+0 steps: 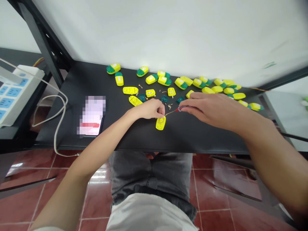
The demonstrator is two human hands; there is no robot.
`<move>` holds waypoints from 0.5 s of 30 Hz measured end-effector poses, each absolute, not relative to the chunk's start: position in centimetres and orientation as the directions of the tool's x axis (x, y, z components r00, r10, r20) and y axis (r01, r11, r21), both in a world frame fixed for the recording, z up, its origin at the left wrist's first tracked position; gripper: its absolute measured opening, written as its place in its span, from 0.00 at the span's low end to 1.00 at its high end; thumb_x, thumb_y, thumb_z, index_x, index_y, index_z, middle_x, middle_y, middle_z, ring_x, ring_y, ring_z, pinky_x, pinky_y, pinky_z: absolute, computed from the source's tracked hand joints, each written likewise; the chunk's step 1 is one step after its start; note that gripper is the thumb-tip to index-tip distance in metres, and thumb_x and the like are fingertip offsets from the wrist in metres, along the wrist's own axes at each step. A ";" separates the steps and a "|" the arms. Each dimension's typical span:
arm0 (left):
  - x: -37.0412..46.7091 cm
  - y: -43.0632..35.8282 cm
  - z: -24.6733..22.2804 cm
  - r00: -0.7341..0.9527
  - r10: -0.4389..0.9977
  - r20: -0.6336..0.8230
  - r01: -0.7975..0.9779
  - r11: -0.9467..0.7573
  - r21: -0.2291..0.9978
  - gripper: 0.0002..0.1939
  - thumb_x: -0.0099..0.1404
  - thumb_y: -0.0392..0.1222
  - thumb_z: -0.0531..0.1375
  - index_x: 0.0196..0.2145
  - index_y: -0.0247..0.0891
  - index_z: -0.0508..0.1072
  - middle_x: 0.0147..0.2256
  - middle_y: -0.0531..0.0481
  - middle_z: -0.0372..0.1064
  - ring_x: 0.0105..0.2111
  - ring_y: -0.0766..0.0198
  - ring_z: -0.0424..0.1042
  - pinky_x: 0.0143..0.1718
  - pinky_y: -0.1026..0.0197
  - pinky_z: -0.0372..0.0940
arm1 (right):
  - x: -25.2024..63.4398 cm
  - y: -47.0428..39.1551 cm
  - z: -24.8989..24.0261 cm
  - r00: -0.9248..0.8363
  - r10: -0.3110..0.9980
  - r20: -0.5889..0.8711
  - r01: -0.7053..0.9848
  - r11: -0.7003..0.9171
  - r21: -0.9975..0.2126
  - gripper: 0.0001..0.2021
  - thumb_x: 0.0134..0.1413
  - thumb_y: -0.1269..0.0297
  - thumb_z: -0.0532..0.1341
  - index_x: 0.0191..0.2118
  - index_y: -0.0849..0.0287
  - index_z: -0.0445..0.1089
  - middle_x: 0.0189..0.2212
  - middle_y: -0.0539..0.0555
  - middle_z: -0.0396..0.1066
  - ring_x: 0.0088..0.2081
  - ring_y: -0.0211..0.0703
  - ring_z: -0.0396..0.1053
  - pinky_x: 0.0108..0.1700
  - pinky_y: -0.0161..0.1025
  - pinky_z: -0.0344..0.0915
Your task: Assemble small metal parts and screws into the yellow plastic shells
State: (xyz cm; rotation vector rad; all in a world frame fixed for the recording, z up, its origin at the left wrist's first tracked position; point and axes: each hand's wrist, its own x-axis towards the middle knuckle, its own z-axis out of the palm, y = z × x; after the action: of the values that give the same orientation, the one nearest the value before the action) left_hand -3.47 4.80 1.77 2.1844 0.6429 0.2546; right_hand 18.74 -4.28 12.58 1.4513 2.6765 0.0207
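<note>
Near the front middle of the black table lies a yellow plastic shell (160, 123), its inner side up. My left hand (154, 109) has its fingers bent together at the shell's upper edge; whatever they pinch is too small to make out. A screwdriver (177, 109) with a red and dark handle is gripped in my right hand (204, 104), its thin shaft pointing left to the top of the shell. Small screws (170, 106) and a dark green part (164, 98) lie just beyond my hands.
Several yellow and green casings (164, 80) line the back of the black table (187, 138). Open yellow shells (130, 90) lie nearer. A lit phone (92, 115) rests at the left, beside a white cable (57, 128) and a power strip (19, 93).
</note>
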 end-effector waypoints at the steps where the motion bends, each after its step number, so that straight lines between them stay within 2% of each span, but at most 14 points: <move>1: -3.5 4.8 1.8 0.849 0.527 -0.037 0.362 -0.529 0.767 0.03 0.64 0.33 0.68 0.33 0.34 0.83 0.33 0.49 0.79 0.28 0.68 0.71 0.36 0.63 0.64 | 18.7 -4.3 12.6 -0.542 0.837 -0.079 0.836 0.546 0.057 0.22 0.75 0.55 0.48 0.48 0.53 0.80 0.35 0.57 0.73 0.34 0.46 0.70 0.32 0.41 0.54; 15: -3.2 4.8 1.6 0.842 0.538 -0.041 0.357 -0.498 0.790 0.03 0.64 0.32 0.68 0.32 0.34 0.83 0.31 0.49 0.79 0.28 0.68 0.71 0.36 0.63 0.64 | 18.5 -4.3 12.1 -0.553 0.831 -0.064 0.824 0.556 0.105 0.24 0.75 0.54 0.47 0.48 0.54 0.80 0.36 0.57 0.74 0.32 0.44 0.69 0.30 0.40 0.53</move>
State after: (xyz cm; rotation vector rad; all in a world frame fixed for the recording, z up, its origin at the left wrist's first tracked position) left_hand -3.20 4.85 1.57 2.1452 0.6507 0.2639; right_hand 18.46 -4.28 12.08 1.4284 2.6763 0.0953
